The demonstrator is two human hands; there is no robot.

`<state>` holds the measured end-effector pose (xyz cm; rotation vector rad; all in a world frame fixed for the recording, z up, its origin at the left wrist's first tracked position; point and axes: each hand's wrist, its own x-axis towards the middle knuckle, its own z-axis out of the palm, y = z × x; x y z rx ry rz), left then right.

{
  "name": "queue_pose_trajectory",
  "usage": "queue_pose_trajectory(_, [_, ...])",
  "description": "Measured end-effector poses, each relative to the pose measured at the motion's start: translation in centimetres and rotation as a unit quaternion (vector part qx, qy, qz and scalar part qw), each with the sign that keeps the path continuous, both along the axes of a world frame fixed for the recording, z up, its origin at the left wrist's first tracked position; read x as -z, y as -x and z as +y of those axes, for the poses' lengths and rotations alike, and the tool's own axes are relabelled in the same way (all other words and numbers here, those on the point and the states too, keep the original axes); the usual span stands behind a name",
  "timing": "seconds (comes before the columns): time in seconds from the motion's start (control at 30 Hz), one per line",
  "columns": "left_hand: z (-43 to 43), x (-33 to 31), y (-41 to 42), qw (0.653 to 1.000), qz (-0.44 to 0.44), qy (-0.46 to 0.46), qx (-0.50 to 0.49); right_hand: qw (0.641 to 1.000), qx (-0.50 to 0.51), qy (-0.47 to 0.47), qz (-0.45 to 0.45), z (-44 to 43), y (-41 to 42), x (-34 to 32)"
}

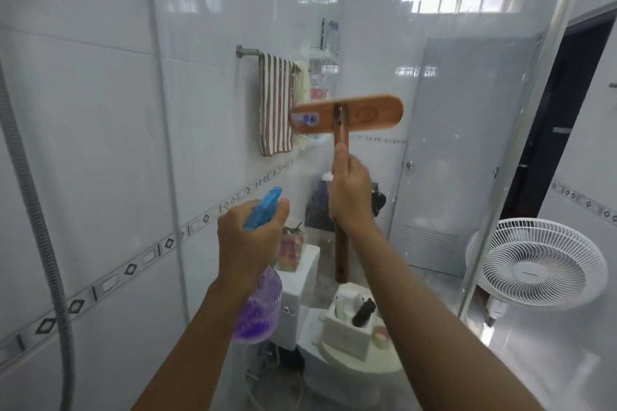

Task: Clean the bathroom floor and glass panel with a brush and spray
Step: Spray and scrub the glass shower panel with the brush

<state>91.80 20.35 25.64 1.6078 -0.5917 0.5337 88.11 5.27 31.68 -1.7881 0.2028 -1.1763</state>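
Up close to the glass panel, about midway between its side edges, the wooden brush is lying with its long head crosswise and flat toward the glass, slightly blurred, its handle running straight down. The right hand is gripping that handle just below the head, fingers curled round it and thumb lying up along the wood. The left hand is holding the spray bottle lower and to the left, fingers wrapped round its neck, blue nozzle pointing up toward the glass, purple body hanging below the wrist. Droplets are clinging to the panel. Behind it a striped towel is hanging on a wall rail, and a white fan is standing just past the panel's right edge.
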Motion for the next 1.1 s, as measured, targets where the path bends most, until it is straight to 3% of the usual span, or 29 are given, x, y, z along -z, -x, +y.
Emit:
queue_pose_trajectory(0.1, [-0.2, 0.3, 0.4, 1.0, 0.004, 0.009, 0.013, 1.0, 0.012, -0.001, 0.004, -0.7, 0.7, 0.6])
queue_pose_trajectory(0.27, [-1.2, 0.5, 1.3, 1.0, 0.006, 0.005, 0.024, 0.994, 0.016, -0.038, 0.097, -1.0, 5.1, 13.6])
queue_pose_trajectory(0.33, [-1.7, 0.5, 1.9, 0.999, 0.005, -0.001, 0.034, 0.992, 0.017, -0.053, 0.117, -1.3, 7.0, 16.0])
queue_pose_trajectory(0.43, [-3.0, 0.4, 2.9, 0.998, 0.01, -0.008, 0.058, 0.994, 0.047, -0.055, 0.084, -2.8, 8.0, 13.3])
queue_pose_trajectory(0.7, [-7.5, -1.4, 4.8, 0.99, 0.039, -0.046, 0.124, 0.996, 0.089, -0.018, -0.01, -8.0, 11.2, -5.2])
queue_pose_trajectory(0.83, [-8.7, -2.0, 5.9, 0.984, 0.073, -0.03, 0.161, 0.996, 0.088, -0.007, 0.025, -8.6, 12.4, -5.8])
queue_pose_trajectory(1.1, [-8.2, -3.2, 6.8, 0.985, 0.006, -0.029, 0.169, 0.997, 0.079, 0.0, 0.028, -8.3, 12.1, -4.8])
